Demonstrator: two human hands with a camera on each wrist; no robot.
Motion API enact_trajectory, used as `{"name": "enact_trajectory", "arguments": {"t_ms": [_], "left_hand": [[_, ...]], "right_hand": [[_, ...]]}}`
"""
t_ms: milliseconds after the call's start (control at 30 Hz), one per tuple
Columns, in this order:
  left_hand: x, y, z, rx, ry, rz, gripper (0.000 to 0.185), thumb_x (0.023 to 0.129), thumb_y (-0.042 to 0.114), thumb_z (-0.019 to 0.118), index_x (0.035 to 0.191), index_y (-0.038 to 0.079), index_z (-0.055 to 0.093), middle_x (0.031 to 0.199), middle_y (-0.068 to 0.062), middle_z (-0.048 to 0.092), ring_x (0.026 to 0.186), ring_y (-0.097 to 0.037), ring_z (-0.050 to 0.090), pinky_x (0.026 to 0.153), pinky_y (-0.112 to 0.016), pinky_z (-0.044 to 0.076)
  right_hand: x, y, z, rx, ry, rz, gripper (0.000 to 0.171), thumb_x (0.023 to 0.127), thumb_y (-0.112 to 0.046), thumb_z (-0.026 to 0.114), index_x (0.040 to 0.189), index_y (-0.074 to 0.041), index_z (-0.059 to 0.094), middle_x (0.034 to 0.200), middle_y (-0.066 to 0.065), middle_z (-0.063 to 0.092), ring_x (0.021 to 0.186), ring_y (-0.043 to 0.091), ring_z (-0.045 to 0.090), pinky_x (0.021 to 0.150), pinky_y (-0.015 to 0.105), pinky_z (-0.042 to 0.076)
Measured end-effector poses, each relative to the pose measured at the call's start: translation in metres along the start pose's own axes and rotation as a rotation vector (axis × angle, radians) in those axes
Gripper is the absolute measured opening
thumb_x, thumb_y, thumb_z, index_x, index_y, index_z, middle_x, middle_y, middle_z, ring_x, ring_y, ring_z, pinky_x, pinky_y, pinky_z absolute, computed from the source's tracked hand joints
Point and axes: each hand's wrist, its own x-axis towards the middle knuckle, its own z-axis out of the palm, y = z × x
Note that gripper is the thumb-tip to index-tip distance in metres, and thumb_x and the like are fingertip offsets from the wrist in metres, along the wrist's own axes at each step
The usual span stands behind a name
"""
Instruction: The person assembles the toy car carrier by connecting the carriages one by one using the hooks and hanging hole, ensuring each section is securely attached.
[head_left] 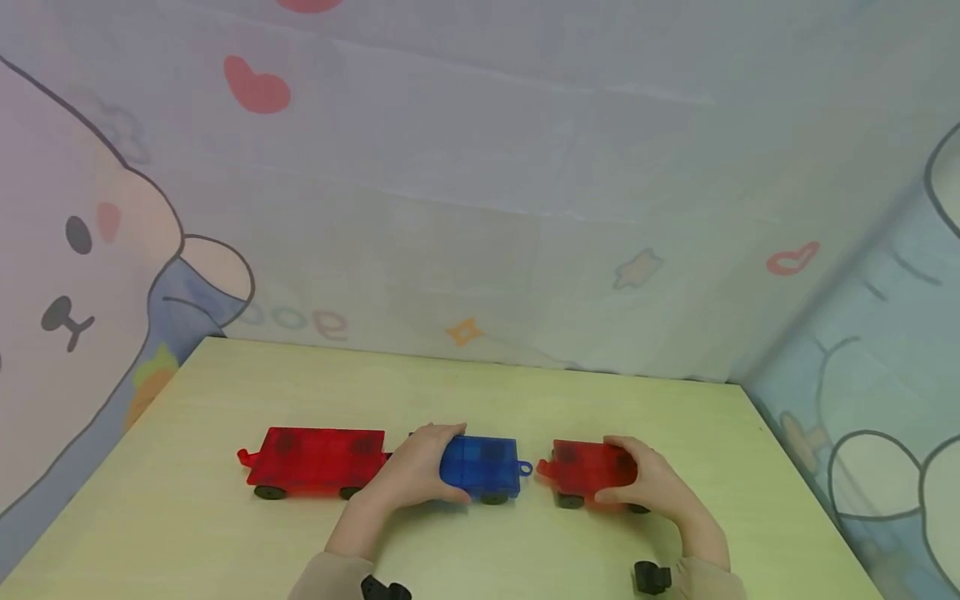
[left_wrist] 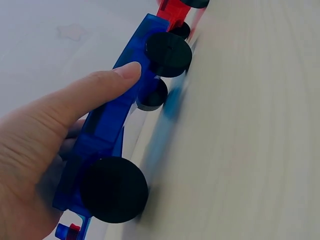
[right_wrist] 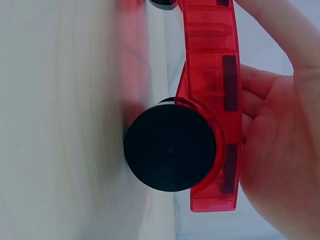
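Observation:
In the head view a blue toy train car [head_left: 480, 462] stands mid-table, and my left hand [head_left: 420, 467] grips it across its left half. Its ring [head_left: 526, 468] points right. My right hand [head_left: 648, 479] holds a short red toy train car [head_left: 588, 465] by its right end, thumb on the near side. That car's red hook [head_left: 544, 469] faces the blue ring across a narrow gap. A longer red toy train car [head_left: 318, 458] sits left of the blue one; in the left wrist view a blue-and-red coupling [left_wrist: 74, 231] shows at the blue car's end.
Pale wooden tabletop [head_left: 480, 550] lies under all the cars. A printed cloth [head_left: 480, 192] with hearts and a cartoon animal rises behind the table and along its sides. Black wrist cameras sit at both sleeves.

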Motion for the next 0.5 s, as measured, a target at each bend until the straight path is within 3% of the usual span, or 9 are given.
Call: {"name": "enact_trajectory", "arguments": {"t_ms": [500], "left_hand": [[-0.0003,-0.002,-0.0001,-0.029,-0.009,0.0,0.089,0.068,0.038,0.085,0.141,0.006,0.045,0.137,-0.011,0.052,0.123,-0.032,0.048,0.099,-0.055,0.044]], "right_hand": [[-0.0014,0.0001,-0.002,0.02,-0.016,-0.01,0.082,0.071,-0.031,0.085,0.138,-0.002,0.046,0.134,0.016,0.051,0.116,0.032,0.048,0.09,0.046,0.05]]}}
